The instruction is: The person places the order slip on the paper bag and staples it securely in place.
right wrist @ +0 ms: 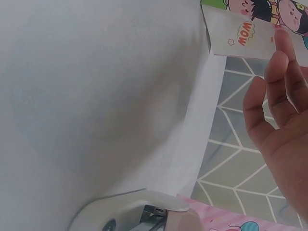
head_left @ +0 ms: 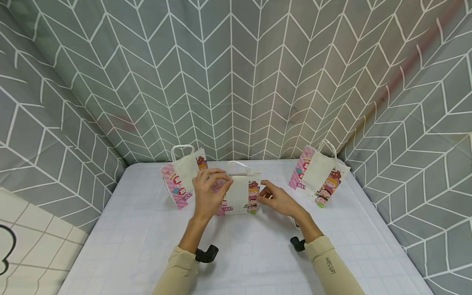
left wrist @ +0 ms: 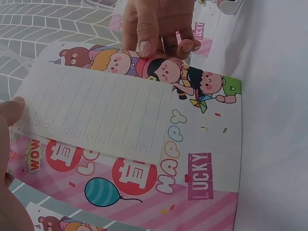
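Observation:
A paper gift bag with cartoon figures and pink stripes stands upright in the middle of the table. A lined white note sheet lies against its front. My left hand pinches the bag's top edge by the sheet, its thumb on the front; the other fingertips are mostly hidden. On the bag's right side rest the fingers of my right hand, slightly bent. The right wrist view shows these fingers against the side panel, not wrapped round it.
Similar bags with note sheets stand tilted at the left and the right. A white stapler lies near my right wrist. A patterned curtain rises behind the white table.

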A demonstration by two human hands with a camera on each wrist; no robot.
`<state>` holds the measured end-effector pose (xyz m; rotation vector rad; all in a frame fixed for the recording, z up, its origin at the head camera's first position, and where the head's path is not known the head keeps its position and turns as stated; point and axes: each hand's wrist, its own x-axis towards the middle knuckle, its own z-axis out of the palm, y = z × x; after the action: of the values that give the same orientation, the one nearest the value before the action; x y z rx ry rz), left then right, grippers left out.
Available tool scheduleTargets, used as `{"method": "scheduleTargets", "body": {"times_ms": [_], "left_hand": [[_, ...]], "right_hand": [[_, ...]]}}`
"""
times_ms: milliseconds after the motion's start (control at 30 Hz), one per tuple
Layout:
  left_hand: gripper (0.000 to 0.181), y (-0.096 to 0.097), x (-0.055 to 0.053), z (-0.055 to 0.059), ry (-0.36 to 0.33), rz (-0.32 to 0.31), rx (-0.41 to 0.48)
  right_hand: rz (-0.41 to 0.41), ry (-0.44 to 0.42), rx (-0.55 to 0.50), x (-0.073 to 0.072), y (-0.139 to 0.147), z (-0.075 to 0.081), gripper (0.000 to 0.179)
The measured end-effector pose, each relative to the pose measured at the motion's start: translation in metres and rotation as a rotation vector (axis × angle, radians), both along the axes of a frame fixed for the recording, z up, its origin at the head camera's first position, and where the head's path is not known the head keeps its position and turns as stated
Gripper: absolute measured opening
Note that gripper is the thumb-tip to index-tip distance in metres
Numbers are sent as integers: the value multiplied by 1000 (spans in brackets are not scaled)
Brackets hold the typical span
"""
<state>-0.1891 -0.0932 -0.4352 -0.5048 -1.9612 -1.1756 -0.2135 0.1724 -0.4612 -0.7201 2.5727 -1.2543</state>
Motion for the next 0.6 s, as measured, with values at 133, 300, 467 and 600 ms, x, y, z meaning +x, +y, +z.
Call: {"method": "scheduleTargets", "body": {"times_ms": [133,300,467,600], "left_hand": [[11,-1,1,0,-8,-20,23],[13,-1,2,1,-17,-19,31],[20,-1,2,1,-17,6,22],[28,-1,3,1,-29,16,13]], "right_hand": [[-3,-3,7,0,0,0,61],[2,-10,3,-1,0,-1,60],[8,-16,-2,-1,0,-1,58],[16,-20,-5,-1,0,-1,57]]}}
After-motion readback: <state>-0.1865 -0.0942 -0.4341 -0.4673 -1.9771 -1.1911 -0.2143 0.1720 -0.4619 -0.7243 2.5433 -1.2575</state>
